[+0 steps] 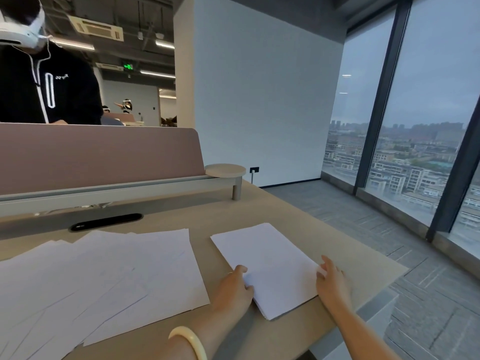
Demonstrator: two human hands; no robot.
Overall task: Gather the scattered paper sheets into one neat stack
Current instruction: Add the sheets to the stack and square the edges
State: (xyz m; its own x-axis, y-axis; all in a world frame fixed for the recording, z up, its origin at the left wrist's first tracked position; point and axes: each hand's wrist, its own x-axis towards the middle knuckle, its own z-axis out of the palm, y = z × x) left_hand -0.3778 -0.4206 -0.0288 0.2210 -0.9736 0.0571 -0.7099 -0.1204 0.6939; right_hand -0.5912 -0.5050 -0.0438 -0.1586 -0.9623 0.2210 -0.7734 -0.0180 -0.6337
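A small squared stack [265,268] lies on the desk [298,203] toward its right end, flanked by both hands. The step in hand appears to be the truing of this stack's sides. It is best done with light, even pressure applied from both long edges at once, so that stray sheets are nudged flush rather than buckled. The palms should be kept low against the desk, and the near short edge should then be tapped square as well. Care is called for at the right, where the desk's edge is near and a hard push could slide the stack off.

The left hand [233,288] is laid at the stack's left edge, palm down, with the thumb raised over the paper and the fingers curled loosely together against the sheets' side; nothing is pinched. A pale bangle [188,341] is worn on that forearm. The right hand [331,280] is set at the right edge, wrist low, fingers gently spread and fingertips touching the paper's margin. Whether any sheet is lifted cannot be told.

The larger share of the work remains: a wide fan of loose sheets [98,279] is spread, overlapping, over the left of the desk, well apart from the stack. These are probably best gathered a few at a time.
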